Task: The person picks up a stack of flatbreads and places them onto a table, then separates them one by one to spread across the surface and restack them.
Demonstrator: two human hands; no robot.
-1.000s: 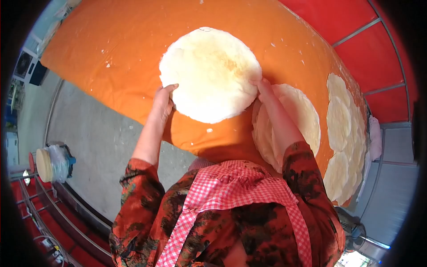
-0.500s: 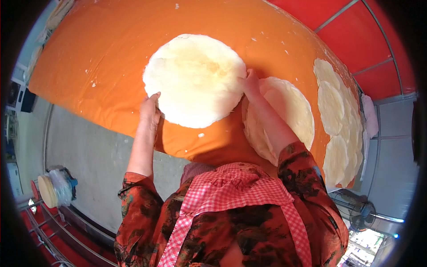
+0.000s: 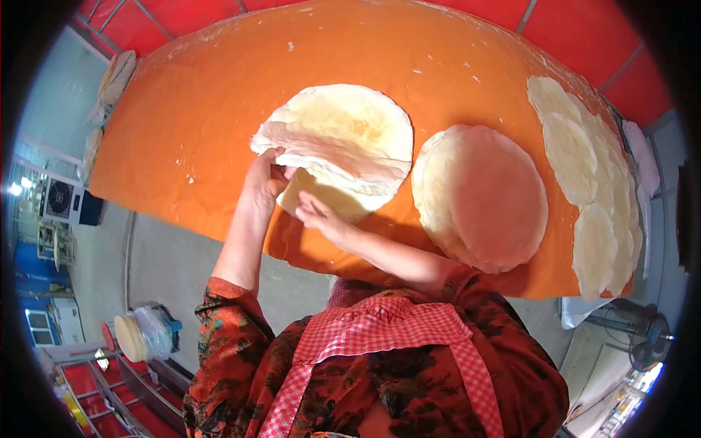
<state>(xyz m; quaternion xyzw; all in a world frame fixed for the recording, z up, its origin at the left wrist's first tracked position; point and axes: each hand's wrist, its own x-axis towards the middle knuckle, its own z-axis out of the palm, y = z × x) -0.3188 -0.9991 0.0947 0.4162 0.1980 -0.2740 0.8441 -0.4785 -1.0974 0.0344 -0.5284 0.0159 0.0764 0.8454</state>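
A large round flatbread (image 3: 354, 117) lies on the orange cloth, its near side lifted and folded back in wrinkles. Beneath the fold, a pale lower layer (image 3: 343, 203) shows. My left hand (image 3: 269, 177) is closed on the left end of the folded edge. Just below it, my right hand (image 3: 318, 216) is over the near part of the lower layer, its fingers loosely spread with nothing visible between them. To the right lies a second stack of round flatbreads (image 3: 478, 197), partly in shadow.
Overlapping smaller flatbreads (image 3: 569, 157) line the right end of the orange-covered table (image 3: 197, 109). Folded material (image 3: 117, 77) sits at the far left edge. A fan (image 3: 646, 347) stands at lower right. Wrapped round items (image 3: 142, 334) are at lower left.
The flatbread, flat and held at both sides before, is now folded back on its near side. My right hand has left its right edge and moved down and left, close to my left hand.
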